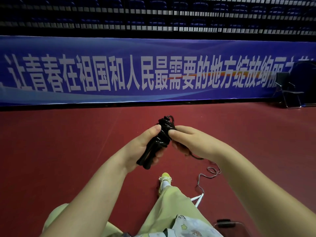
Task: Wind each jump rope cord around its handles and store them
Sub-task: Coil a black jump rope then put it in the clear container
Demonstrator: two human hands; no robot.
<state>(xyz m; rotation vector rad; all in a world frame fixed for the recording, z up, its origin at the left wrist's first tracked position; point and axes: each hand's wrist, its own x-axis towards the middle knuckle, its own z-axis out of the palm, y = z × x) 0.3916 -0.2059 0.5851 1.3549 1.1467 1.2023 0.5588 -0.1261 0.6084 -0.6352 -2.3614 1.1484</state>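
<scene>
Holding the black rope (160,139) out in front, the person has it pretty much bundled: cord wound around the two handles, whose butt ends poke out below the left hand (142,147). That hand's fingers are curled round the handles with the thumb pressed on top of the coils. The right hand (189,142) pinches the wrap from the other side, thumb on the cord and the other fingers tucked behind it. I can't tell if it's holding a loose end or just steadying the bundle.

What I'd worry about: the coils near the top look loose and loopy, with one loop sticking up above the rest. If the last bit isn't tucked under a turn, I'd guess the whole thing springs open the moment either hand lets go, since that glossy cord looks slippery and stiff. Easing the left thumb off too soon would probably let turns slide off the handle ends.

Other thing: the second rope (209,173) lies on the red floor (68,159) just right of the person's shoe (165,179), thin cord in messy loops with its white handles (198,200) down by the trouser leg. It isn't wound yet. That tangle is close to the foot, so a step that way could snag or knot it. Nowhere to store them shows up in view, so I can't say where they go.
</scene>
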